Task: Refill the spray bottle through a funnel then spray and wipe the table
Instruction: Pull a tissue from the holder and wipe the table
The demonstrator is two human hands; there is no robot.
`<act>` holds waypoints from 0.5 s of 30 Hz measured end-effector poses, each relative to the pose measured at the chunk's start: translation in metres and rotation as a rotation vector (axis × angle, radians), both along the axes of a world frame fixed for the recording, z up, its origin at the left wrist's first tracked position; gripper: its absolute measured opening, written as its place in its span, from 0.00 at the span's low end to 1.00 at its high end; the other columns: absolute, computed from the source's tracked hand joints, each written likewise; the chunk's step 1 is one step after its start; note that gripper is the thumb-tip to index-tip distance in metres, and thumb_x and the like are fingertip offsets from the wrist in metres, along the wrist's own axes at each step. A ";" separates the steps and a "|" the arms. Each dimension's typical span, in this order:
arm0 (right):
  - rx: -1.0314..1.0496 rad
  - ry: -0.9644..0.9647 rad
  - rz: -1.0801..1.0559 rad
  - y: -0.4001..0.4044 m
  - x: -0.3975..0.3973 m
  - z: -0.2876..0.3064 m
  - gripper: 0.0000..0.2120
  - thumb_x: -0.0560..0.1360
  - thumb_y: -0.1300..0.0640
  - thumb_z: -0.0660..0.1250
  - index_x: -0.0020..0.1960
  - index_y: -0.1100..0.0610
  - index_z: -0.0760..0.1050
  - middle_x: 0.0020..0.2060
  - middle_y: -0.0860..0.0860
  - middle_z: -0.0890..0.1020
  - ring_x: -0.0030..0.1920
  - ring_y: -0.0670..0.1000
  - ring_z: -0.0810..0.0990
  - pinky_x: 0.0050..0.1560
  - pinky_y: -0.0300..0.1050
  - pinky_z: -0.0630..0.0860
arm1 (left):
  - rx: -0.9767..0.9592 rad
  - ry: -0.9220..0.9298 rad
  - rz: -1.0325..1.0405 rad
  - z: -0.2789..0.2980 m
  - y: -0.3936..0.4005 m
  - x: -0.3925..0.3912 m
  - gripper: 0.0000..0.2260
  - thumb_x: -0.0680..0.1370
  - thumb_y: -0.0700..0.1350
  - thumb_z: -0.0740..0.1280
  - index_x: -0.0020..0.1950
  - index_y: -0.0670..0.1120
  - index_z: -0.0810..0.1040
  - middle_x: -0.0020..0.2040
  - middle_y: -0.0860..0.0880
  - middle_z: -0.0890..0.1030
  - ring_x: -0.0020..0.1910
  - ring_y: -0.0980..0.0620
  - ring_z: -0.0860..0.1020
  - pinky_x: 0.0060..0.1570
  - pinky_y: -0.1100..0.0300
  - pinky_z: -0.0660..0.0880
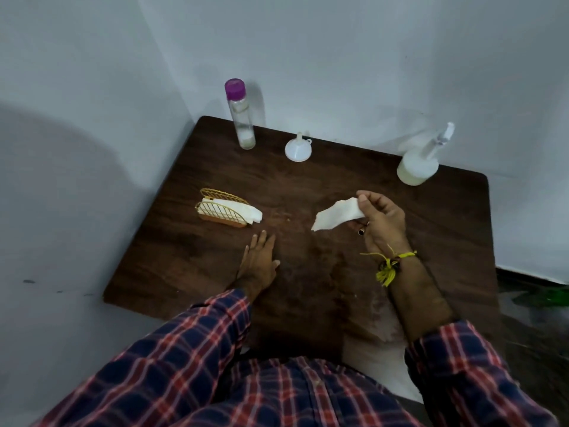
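My right hand (383,218) pinches a white tissue (335,214) and holds it just above the middle of the dark wooden table (431,229). My left hand (258,260) lies flat on the table, fingers apart, holding nothing. At the back right stands a clear spray bottle (420,164) with whitish liquid and its nozzle on. A white funnel (298,149) rests upside down at the back centre. A tall clear bottle (241,115) with a purple cap stands at the back left, with a little liquid at its bottom.
A gold wire napkin holder (223,208) with white tissues sits on the left part of the table. Pale walls close in behind and to the left. A dark floor with something green (545,295) lies to the right.
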State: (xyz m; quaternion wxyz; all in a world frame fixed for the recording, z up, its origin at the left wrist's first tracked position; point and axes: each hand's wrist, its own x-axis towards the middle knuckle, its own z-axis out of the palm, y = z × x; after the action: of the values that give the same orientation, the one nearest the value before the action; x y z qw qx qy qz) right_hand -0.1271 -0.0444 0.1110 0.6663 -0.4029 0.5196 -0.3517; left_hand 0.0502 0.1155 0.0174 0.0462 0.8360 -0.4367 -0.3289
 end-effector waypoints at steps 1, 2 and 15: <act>-0.023 0.050 -0.016 -0.008 -0.001 -0.009 0.04 0.79 0.61 0.67 0.48 0.56 0.80 0.45 0.55 0.82 0.46 0.54 0.82 0.45 0.51 0.81 | 0.010 -0.005 -0.001 0.000 -0.001 0.002 0.32 0.81 0.47 0.64 0.81 0.48 0.51 0.82 0.47 0.47 0.80 0.45 0.45 0.77 0.48 0.47; -0.072 0.178 -0.015 -0.016 -0.003 -0.021 0.03 0.79 0.60 0.68 0.50 0.57 0.81 0.47 0.56 0.83 0.49 0.56 0.83 0.49 0.54 0.81 | 0.023 -0.010 0.003 -0.002 -0.001 0.003 0.33 0.81 0.48 0.64 0.81 0.47 0.50 0.82 0.46 0.46 0.80 0.45 0.45 0.77 0.48 0.46; -0.732 1.233 0.827 0.010 0.011 -0.123 0.27 0.77 0.50 0.57 0.67 0.69 0.74 0.66 0.67 0.76 0.67 0.67 0.75 0.66 0.64 0.73 | 0.325 -0.059 -0.149 -0.043 -0.010 0.006 0.58 0.70 0.75 0.60 0.76 0.43 0.26 0.76 0.40 0.27 0.75 0.36 0.28 0.72 0.37 0.33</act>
State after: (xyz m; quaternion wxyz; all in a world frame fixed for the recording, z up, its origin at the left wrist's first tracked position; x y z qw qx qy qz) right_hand -0.1164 -0.0343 -0.0118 0.1642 -0.8736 0.4542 0.0588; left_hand 0.0560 0.1057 -0.0254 -0.1266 0.8072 -0.4396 -0.3731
